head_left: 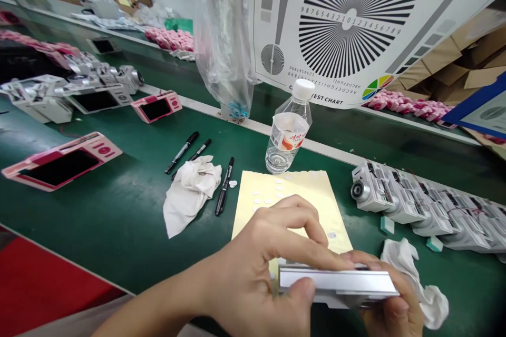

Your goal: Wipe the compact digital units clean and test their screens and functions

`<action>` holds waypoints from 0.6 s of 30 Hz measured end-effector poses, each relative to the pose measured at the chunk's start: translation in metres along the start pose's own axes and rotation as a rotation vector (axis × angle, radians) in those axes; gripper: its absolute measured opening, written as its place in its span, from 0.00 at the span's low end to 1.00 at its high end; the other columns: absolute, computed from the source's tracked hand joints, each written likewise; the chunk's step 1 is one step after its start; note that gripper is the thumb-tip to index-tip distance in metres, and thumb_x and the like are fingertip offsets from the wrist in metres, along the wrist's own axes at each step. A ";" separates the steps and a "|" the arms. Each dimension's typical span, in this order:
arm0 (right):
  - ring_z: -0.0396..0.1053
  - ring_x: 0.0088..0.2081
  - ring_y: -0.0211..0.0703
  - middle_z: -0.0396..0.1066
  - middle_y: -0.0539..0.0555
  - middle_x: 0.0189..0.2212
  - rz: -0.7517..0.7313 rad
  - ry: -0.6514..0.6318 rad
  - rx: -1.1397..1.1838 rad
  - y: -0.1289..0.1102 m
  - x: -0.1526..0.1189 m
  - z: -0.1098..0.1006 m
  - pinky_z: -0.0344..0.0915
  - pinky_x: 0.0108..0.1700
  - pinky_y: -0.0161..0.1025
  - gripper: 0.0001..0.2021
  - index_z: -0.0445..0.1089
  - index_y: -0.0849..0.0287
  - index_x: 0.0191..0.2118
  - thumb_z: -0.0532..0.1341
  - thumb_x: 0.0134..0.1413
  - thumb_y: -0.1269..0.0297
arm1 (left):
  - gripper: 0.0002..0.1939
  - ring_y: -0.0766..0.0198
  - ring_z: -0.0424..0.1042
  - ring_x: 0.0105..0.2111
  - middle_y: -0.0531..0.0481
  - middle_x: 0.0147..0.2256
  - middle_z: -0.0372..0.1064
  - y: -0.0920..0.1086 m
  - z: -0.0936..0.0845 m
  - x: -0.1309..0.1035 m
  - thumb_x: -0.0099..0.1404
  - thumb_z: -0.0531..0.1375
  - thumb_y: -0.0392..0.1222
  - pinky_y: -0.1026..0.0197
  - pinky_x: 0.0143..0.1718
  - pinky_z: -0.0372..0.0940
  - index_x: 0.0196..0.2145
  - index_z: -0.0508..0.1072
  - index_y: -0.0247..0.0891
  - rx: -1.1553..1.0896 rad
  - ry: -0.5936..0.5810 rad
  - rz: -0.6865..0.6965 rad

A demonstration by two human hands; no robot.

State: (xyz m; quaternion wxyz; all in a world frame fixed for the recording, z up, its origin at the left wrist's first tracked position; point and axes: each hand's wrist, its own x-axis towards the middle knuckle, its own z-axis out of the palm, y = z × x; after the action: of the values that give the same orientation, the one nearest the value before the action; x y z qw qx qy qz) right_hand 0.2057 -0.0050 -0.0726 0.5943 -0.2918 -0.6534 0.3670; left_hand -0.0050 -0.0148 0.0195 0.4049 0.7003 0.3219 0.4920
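A silver camera (340, 280) is held edge-on between both hands, low in the view. My left hand (269, 258) grips its left end, thumb on the near side and index finger along the upper edge. The fingers of my right hand (399, 295) close around its right end. Most of its far side is hidden. Beneath the hands lies a cream sheet (245, 216) dotted with small white stickers. A crumpled white cloth (192, 189) and a black marker (224, 187) rest to the left. Another white cloth (415, 279) lies beside my right hand.
A water bottle (288, 129) stands behind the sheet, below a hanging test chart (356, 79). Opened silver camera bodies (399, 195) line up at right. Pink cameras (71, 160) and silver cameras (98, 97) stand at left. A plastic bag (225, 37) hangs at the back.
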 end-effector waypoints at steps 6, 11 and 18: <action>0.74 0.35 0.44 0.75 0.55 0.34 -0.060 -0.010 -0.020 0.000 0.000 -0.002 0.74 0.32 0.40 0.12 0.72 0.51 0.42 0.54 0.58 0.58 | 0.16 0.61 0.65 0.28 0.49 0.23 0.64 -0.002 0.005 0.000 0.45 0.55 0.29 0.56 0.32 0.63 0.30 0.79 0.38 -0.114 0.061 -0.129; 0.74 0.35 0.46 0.74 0.56 0.33 -0.073 0.024 -0.068 0.002 0.000 0.000 0.74 0.31 0.43 0.12 0.72 0.52 0.41 0.53 0.58 0.58 | 0.13 0.61 0.64 0.28 0.50 0.22 0.61 -0.006 0.009 -0.001 0.46 0.56 0.30 0.56 0.31 0.62 0.25 0.78 0.41 -0.235 0.105 -0.247; 0.73 0.35 0.47 0.74 0.56 0.33 -0.040 -0.016 -0.068 0.003 0.001 -0.002 0.73 0.31 0.44 0.12 0.72 0.50 0.42 0.53 0.58 0.57 | 0.08 0.62 0.63 0.27 0.51 0.22 0.61 -0.011 0.014 0.000 0.45 0.56 0.31 0.57 0.29 0.61 0.22 0.75 0.38 -0.284 0.126 -0.273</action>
State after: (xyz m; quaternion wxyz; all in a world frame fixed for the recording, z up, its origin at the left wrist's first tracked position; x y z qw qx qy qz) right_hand 0.2075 -0.0021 -0.0749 0.5859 -0.2959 -0.6760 0.3351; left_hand 0.0079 -0.0130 0.0069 0.5417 0.5536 0.3660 0.5160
